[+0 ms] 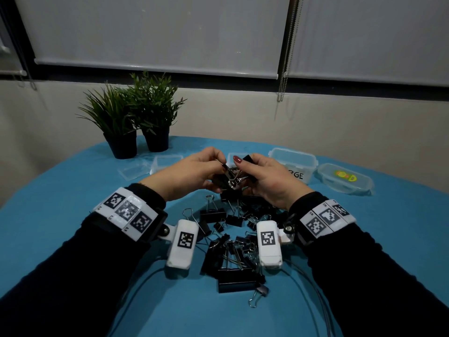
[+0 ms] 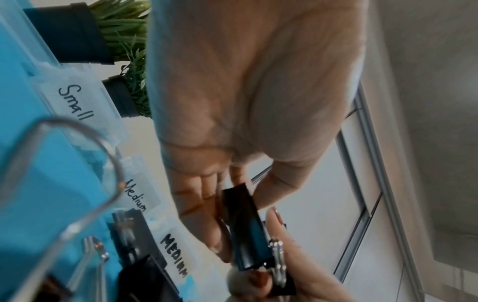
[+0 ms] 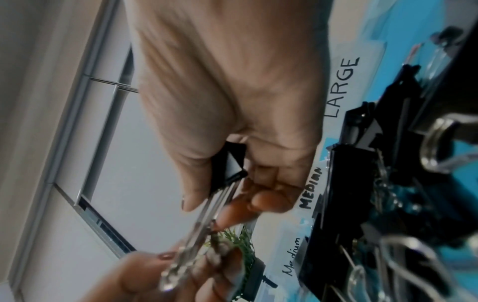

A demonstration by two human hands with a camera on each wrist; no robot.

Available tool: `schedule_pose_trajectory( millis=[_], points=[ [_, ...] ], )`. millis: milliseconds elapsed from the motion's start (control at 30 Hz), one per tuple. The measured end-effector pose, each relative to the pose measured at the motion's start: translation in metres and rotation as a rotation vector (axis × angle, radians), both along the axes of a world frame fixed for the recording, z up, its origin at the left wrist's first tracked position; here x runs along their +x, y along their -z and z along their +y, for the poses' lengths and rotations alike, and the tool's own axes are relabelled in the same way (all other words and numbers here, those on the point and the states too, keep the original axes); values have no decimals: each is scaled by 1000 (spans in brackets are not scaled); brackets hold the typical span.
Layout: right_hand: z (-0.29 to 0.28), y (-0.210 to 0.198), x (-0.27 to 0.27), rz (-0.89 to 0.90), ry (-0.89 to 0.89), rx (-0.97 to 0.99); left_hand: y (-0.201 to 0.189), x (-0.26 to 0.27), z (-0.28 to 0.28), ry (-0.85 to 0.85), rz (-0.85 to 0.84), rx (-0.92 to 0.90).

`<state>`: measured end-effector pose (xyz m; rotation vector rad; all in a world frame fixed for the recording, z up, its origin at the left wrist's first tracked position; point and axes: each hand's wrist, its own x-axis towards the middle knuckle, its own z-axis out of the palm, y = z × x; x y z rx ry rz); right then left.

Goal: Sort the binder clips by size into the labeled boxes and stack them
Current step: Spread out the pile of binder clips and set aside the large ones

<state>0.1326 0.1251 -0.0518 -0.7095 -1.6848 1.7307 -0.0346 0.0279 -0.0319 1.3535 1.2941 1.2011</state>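
Note:
Both hands are raised above a pile of black binder clips (image 1: 233,251) on the blue cloth. My left hand (image 1: 218,173) curls its fingers round a black clip (image 2: 245,224). My right hand (image 1: 243,171) grips another black clip (image 3: 230,163), whose silver handles (image 3: 207,206) reach toward the left fingers. The two clips meet between the hands. Clear boxes stand behind them: Small (image 2: 75,100), Medium (image 2: 137,196), a second MEDIUM (image 2: 173,257) and LARGE (image 1: 294,164). The hands hide most of the middle boxes in the head view.
Two potted plants (image 1: 131,113) stand at the back left of the table. A clear lid with a sticker (image 1: 343,178) lies right of the LARGE box. Another clear lid (image 1: 133,170) lies left of the Small box. Cables trail off the near table edge.

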Motion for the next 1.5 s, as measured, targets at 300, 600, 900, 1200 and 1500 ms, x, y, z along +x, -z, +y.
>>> schedule_pose_trajectory(
  millis=[300,600,900,1200,1500],
  points=[
    [0,-1,3,-66,159,-38,-3,-11,-15,-31,1028,-510],
    [1,3,0,-10,198,-124,4,-13,-12,72,997,-473],
    [1,2,-3,24,122,-221,2,-17,-9,8,735,-334],
    [-8,1,-1,26,9,-276,12,5,4,-51,558,-61],
    [2,-7,24,75,247,-133,16,30,11,10,351,2]
  ],
)
